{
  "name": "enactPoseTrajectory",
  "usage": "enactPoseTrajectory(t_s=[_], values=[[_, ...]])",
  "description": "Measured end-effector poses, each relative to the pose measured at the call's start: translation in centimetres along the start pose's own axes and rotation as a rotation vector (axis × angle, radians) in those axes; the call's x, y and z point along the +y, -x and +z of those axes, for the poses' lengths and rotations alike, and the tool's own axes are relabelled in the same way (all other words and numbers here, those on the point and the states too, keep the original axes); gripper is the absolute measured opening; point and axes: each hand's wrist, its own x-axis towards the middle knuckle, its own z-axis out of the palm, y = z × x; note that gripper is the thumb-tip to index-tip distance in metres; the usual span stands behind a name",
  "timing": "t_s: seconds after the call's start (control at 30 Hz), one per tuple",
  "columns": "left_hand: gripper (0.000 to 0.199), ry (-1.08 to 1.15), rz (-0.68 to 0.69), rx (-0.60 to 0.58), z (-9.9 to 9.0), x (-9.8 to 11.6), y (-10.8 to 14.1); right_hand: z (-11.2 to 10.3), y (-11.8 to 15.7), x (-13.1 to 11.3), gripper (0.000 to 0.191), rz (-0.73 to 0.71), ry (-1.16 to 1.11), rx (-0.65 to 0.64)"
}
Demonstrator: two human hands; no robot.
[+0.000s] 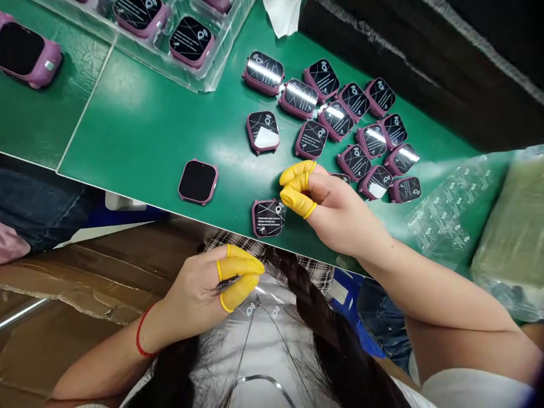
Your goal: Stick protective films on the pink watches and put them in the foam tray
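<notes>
Yellow finger covers are on the fingertips of both hands. Below the table edge, my left hand [199, 289] pinches a clear film [267, 297] with small white printed marks. My right hand [329, 207] has its fingertips pressed together over the green table, beside the upper right corner of a purple watch [267, 220] with a printed screen; anything between them cannot be made out. A purple watch with a plain black screen [198, 181] lies to the left. Another printed watch [263, 131] lies farther back.
Several purple watches [335, 119] are grouped at the right of the green table [140, 119]. A clear tray [199, 85] holds more at the back left. Printed clear films [450, 209] lie at the right, near a wrapped stack [514, 226]. A dark box [408, 62] stands behind.
</notes>
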Motion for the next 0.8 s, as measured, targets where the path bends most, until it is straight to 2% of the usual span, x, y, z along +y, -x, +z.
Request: enactPoseTrajectory(t_s=[0.4, 0.8], values=[[0.027, -0.025, -0.008, 0.008, -0.13, -0.19, -1.0, -0.13, -0.4, -0.06, 0.02, -0.047, 0.234, -0.072], [0.031, -0.026, -0.004, 0.002, -0.18, -0.35, -0.84, -0.03, -0.37, -0.11, 0.018, -0.049, 0.275, -0.068]])
